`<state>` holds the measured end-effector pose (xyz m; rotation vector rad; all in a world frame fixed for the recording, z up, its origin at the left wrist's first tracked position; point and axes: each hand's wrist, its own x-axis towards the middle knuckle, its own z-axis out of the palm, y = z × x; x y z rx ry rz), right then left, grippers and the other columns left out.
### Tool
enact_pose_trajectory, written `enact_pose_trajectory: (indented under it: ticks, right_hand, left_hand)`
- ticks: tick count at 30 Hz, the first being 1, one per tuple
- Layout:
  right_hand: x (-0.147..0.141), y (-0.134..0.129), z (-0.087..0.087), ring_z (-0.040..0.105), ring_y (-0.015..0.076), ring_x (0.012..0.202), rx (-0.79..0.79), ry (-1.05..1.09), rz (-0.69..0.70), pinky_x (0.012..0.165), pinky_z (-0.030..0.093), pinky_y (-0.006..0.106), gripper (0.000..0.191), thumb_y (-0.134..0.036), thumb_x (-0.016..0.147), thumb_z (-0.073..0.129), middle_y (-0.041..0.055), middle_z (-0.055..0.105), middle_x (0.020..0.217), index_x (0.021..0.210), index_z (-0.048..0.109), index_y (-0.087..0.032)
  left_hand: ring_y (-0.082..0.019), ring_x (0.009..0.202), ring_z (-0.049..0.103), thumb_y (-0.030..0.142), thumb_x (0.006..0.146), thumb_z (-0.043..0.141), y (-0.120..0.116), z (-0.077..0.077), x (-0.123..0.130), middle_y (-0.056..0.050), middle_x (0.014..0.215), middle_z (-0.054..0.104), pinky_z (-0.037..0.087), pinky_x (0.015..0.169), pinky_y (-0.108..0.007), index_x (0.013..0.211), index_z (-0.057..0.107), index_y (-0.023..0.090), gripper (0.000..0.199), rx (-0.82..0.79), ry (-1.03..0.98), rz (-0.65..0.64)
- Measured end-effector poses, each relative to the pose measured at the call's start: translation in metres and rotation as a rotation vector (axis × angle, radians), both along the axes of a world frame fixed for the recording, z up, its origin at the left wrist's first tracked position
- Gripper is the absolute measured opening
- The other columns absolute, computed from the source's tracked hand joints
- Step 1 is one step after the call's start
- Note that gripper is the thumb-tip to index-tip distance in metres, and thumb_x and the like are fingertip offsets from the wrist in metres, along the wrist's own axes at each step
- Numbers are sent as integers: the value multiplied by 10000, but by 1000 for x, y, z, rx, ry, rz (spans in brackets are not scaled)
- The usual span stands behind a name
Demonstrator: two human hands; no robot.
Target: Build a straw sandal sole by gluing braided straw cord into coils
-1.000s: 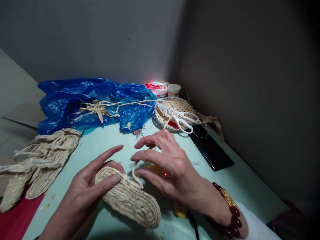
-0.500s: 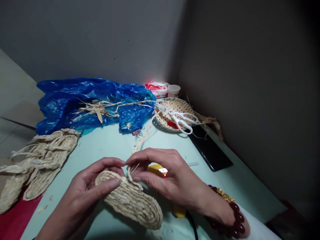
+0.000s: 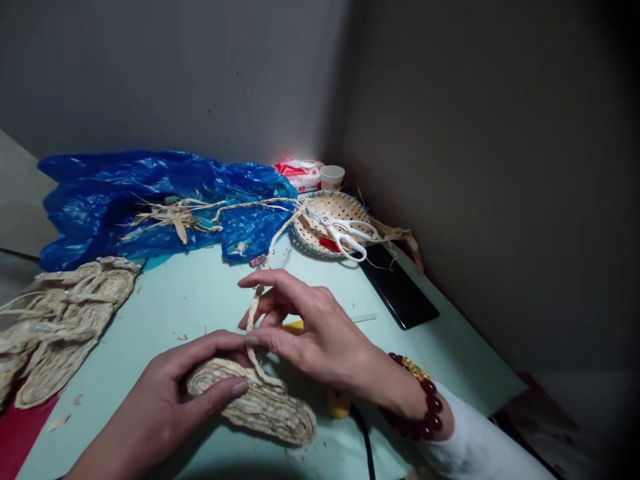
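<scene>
My left hand [image 3: 200,387] is closed on a woven straw sole [image 3: 270,413], its thumb on the upper face and its fingers behind the far edge. From that far edge rises a plaited straw cord [image 3: 254,310], which runs back toward a round basket. Thumb and fingers of my right hand [image 3: 295,327] pinch this cord just above the sole; the index finger is lifted away from it. Under my right hand lies a yellow tool [image 3: 340,403] with a black cable, mostly hidden.
Scissors [image 3: 345,233] with white handles rest on the woven basket [image 3: 310,243]. Right of it lies a black phone [image 3: 400,293]. A blue plastic bag [image 3: 100,180] with loose straw [image 3: 170,217] covers the back left. Finished-looking straw sandals [image 3: 75,320] lie at the left edge.
My right hand has risen slightly and its index finger has lifted and stretched out. More of the cord shows, now standing up from the sole. The whole view has shifted a little.
</scene>
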<state>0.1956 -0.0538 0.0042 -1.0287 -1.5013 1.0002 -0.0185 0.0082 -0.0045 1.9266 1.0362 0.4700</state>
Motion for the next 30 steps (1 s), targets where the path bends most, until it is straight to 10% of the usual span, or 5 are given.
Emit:
enact_pose_trajectory:
  ticks: [11,21,26,30]
  right_hand:
    - [1,9,-8,689,143,785,-25,116,29,808,562,296,481,-247,863,758,0,690,902,1296,553,-197]
    - [20,-1,17,711,163,970,57,-19,-15,928,534,321,369,-210,1021,532,81,744,1102,1388,527,-176]
    - [13,-3,18,666,191,1040,169,-457,-10,969,476,328,381,-214,1065,445,93,740,1185,1436,524,-176]
    - [1,-3,13,593,197,748,274,-887,26,808,451,330,436,-155,957,558,32,738,895,1391,526,-176]
  left_hand:
    - [-195,656,667,363,715,801,-16,6,26,30,645,730,506,610,-217,684,801,256,111,-360,-81,-38]
    - [-230,903,751,288,745,850,-21,13,38,-9,955,809,586,821,-285,1091,792,306,351,-807,-437,181]
    - [-259,892,758,380,698,876,-15,3,36,-27,974,823,598,855,-338,995,822,326,306,-650,-421,159]
    - [-323,824,758,447,649,862,-8,-11,32,-46,786,829,603,785,-381,751,836,285,194,-379,-310,106]
